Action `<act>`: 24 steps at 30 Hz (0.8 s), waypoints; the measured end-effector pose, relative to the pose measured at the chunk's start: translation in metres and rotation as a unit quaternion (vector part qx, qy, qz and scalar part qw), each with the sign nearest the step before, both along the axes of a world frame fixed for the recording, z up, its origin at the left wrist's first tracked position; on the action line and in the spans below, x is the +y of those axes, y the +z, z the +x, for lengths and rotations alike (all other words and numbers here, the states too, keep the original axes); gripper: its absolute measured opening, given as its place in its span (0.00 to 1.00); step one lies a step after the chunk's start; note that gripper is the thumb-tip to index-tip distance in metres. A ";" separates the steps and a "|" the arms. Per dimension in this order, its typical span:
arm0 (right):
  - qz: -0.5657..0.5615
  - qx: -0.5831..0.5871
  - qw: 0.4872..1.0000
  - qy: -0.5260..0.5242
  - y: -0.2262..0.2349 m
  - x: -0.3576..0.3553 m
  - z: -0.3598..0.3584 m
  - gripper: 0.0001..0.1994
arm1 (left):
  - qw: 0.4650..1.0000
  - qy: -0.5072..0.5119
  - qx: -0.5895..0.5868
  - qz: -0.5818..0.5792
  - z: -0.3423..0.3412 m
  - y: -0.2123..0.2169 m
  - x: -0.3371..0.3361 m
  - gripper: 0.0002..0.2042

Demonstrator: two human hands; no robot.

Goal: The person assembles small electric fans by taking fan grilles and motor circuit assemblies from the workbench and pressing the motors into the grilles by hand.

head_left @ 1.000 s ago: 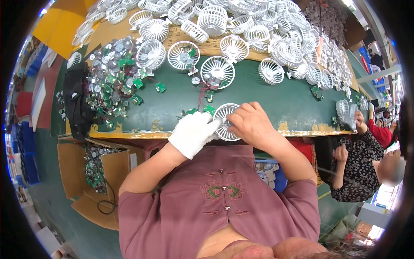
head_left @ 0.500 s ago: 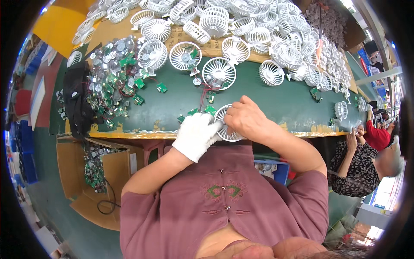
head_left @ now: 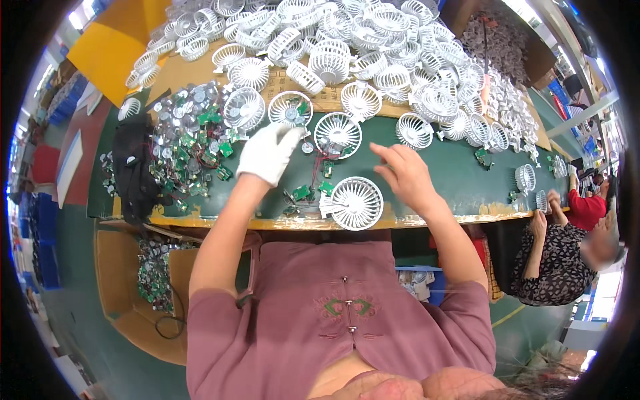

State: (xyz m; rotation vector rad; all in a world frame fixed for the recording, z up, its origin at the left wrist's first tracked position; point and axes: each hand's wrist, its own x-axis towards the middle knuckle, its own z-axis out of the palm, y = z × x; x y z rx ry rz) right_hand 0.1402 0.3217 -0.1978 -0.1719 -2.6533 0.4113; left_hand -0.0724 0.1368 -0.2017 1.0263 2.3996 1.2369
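My left hand (head_left: 268, 153), in a white glove, reaches out over the green table (head_left: 453, 180) toward a white round fan grille (head_left: 291, 109) with a green circuit board in it. It holds nothing that I can see. My bare right hand (head_left: 402, 175) hovers with fingers spread, just right of another white fan grille (head_left: 338, 134). A third white fan grille (head_left: 357, 203) lies flat near the table's front edge between my arms, with small green circuit boards (head_left: 303, 193) and red wires beside it.
A large heap of white fan grilles (head_left: 373, 47) covers the back of the table. A pile of green circuit boards and silver discs (head_left: 190, 143) lies at the left beside a black bag (head_left: 133, 170). Another person (head_left: 557, 260) sits at the right.
Both hands left the fan grille at the table's front edge. The gloved left hand moved up toward the far grilles, and the right hand lifted off to the right.
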 end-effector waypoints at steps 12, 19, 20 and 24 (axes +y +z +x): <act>-0.053 -0.052 0.997 0.009 -0.038 0.026 -0.055 0.11 | 0.930 0.039 -0.116 0.347 -0.023 0.013 0.010 0.12; 0.161 -0.012 0.985 0.056 0.003 0.038 -0.065 0.13 | 0.900 0.131 -0.136 0.393 -0.039 0.037 -0.025 0.10; 0.160 -0.012 0.986 0.052 0.005 0.042 -0.059 0.13 | 0.923 0.109 -0.156 0.335 -0.037 0.036 -0.026 0.11; 0.204 0.012 0.979 0.012 0.029 0.044 -0.042 0.13 | 0.950 0.044 -0.276 0.142 -0.038 0.013 -0.029 0.12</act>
